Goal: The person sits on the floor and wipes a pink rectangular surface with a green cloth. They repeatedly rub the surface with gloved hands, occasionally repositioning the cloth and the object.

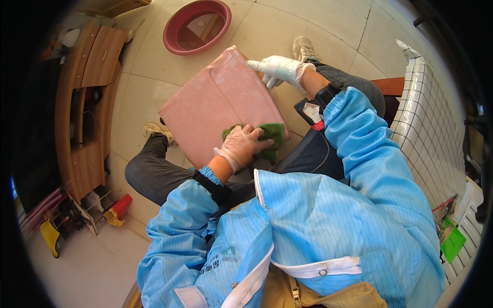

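A pink square box-like piece with a smooth, leather-like cover [203, 110] stands between my legs. A seam runs across its top, and wet-looking, shiny patches show along the far side. My left hand [240, 146], in a thin see-through glove, presses a green cloth [275, 134] onto its near part, with the fingers bent over the cloth. My right hand [283, 70], in a white glove, is at the far right edge of the pink piece. Its forefinger lies along the corner and the other fingers curl beside the edge; the undersides of those fingers are hidden.
A dark pink basin [197, 25] holding water sits on the tiled floor beyond the pink piece. Wooden cabinets [92, 102] line the left. A red and yellow object [118, 209] lies near them. A white grid-patterned surface [429, 113] rises at the right.
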The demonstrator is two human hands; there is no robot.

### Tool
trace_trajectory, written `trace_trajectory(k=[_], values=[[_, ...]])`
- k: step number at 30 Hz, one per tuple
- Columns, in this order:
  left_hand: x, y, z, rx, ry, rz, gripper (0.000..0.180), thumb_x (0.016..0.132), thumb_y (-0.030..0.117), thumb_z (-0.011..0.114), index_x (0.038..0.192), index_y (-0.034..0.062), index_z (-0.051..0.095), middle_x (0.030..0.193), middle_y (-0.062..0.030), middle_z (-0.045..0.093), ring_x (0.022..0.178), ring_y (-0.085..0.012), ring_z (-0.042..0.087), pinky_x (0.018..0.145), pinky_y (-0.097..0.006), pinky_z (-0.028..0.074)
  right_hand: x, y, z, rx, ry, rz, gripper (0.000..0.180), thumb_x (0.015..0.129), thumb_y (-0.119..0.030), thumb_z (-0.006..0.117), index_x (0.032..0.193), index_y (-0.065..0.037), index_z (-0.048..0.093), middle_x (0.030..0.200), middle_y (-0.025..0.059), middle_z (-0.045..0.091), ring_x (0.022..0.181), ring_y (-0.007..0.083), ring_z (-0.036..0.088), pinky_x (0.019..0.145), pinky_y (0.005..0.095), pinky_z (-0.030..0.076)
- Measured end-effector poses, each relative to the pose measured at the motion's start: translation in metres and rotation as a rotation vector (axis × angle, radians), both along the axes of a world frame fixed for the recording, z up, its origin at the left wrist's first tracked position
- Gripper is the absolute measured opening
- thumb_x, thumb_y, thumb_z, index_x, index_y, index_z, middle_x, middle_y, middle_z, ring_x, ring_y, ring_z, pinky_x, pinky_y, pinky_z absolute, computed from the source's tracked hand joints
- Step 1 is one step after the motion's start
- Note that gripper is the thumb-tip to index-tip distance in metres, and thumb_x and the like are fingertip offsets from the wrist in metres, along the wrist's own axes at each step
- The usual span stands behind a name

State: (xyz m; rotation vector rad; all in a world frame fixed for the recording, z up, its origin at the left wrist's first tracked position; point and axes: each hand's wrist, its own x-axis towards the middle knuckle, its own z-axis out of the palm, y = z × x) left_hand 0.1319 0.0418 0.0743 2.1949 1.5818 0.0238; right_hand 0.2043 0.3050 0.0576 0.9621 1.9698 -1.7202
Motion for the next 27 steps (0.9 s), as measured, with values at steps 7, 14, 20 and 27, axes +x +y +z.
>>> trace_trajectory(k=[7,14,20,27], values=[[-0.051,-0.027,-0.002,-0.087,0.075,0.178,0.057,0.073,0.009,0.073,0.124,0.0343,0.067,0.116,-0.0022,0.060,0.107,-0.0272,0.058,0.087,-0.040,0.051,-0.021,0.002,0.001,0.152,-0.076,0.171,0.074,0.093,-0.066,0.045,0.111,0.002,0.069,0.090,0.0211,0.072,0.075,0.0309,0.069,0.070,0.0428,0.053],[-0.121,-0.041,-0.008,-0.115,0.129,0.642,0.068,0.073,0.002,0.068,0.133,0.0331,0.061,0.120,-0.0017,0.060,0.110,-0.0275,0.058,0.093,-0.038,0.051,-0.024,0.003,0.003,0.170,-0.091,0.219,0.069,0.094,-0.063,0.047,0.102,0.003,0.066,0.086,0.0163,0.070,0.070,0.0267,0.069,0.066,0.0387,0.054],[-0.151,-0.033,-0.028,-0.090,0.073,0.880,0.069,0.074,0.001,0.069,0.136,0.0312,0.060,0.123,-0.0050,0.060,0.114,-0.0288,0.057,0.097,-0.037,0.050,-0.026,0.004,0.008,0.158,-0.112,0.204,0.064,0.094,-0.059,0.053,0.104,0.003,0.065,0.087,0.0149,0.068,0.069,0.0246,0.070,0.065,0.0361,0.054],[-0.196,-0.029,-0.063,-0.016,-0.031,1.199,0.067,0.076,0.009,0.074,0.139,0.0262,0.058,0.126,-0.0127,0.057,0.120,-0.0316,0.055,0.105,-0.038,0.044,-0.025,-0.001,-0.001,0.231,-0.065,0.190,0.054,0.095,-0.051,0.054,0.095,0.001,0.067,0.082,0.0132,0.070,0.065,0.0256,0.070,0.065,0.0395,0.054]])
